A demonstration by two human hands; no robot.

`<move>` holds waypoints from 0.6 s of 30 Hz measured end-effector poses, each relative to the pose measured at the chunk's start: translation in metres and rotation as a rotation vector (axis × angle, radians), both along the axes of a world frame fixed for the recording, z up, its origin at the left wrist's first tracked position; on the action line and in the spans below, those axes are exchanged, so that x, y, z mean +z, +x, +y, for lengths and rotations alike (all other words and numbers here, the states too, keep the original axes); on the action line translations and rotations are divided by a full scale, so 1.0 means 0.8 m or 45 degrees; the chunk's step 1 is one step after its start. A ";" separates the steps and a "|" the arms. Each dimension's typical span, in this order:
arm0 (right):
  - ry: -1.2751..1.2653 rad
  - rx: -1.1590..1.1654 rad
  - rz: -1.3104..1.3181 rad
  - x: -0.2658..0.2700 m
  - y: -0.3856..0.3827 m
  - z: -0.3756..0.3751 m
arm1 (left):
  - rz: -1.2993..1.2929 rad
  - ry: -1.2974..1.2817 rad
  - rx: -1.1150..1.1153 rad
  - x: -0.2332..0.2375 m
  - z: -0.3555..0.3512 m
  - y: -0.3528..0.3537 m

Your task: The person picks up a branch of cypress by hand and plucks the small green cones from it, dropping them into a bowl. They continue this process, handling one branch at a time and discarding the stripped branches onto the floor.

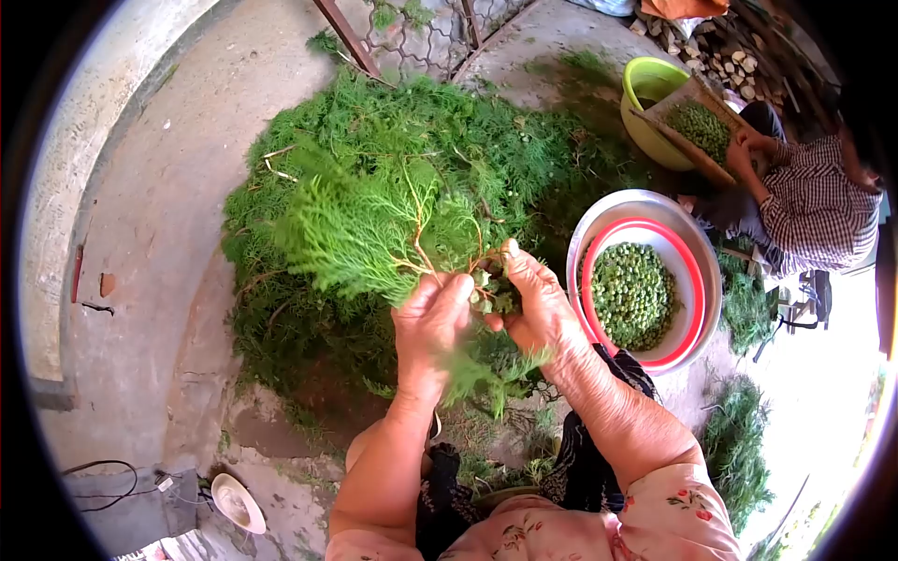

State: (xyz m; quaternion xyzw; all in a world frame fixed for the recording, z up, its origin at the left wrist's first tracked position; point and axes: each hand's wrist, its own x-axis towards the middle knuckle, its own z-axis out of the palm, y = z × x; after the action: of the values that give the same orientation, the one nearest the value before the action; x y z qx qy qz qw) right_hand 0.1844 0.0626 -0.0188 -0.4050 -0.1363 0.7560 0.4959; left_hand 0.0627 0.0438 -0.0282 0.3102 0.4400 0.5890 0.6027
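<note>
Pinched in my left hand (432, 323) is the stem of a feathery green branch (351, 229), which fans out up and to the left. My right hand (535, 304) is closed on a small cluster of green cones (486, 292) just beside it. Another sprig (491, 369) hangs below, between my wrists. A large heap of green branches (309, 122) lies on the ground under and beyond both hands. To the right, a red-rimmed bowl (695, 297) of green cones sits inside a wide metal basin (713, 257).
At the upper right, a person in a checked shirt (818, 201) holds a tray (725, 173) of green cones over a yellow-green tub (636, 112). Chopped wood (720, 61) lies behind. A pale hat-like object (238, 503) is at lower left. More greenery (734, 444) lies at lower right.
</note>
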 end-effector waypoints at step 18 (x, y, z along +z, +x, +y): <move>0.310 0.380 -0.221 -0.012 0.005 0.003 | 0.271 0.078 -0.015 -0.003 0.005 -0.001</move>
State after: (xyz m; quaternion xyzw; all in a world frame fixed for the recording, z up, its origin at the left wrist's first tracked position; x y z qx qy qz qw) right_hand 0.1885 0.0649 -0.0281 -0.3808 -0.3274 0.7613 0.4102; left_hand 0.0622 0.0476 -0.0305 0.3921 0.4814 0.5623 0.5462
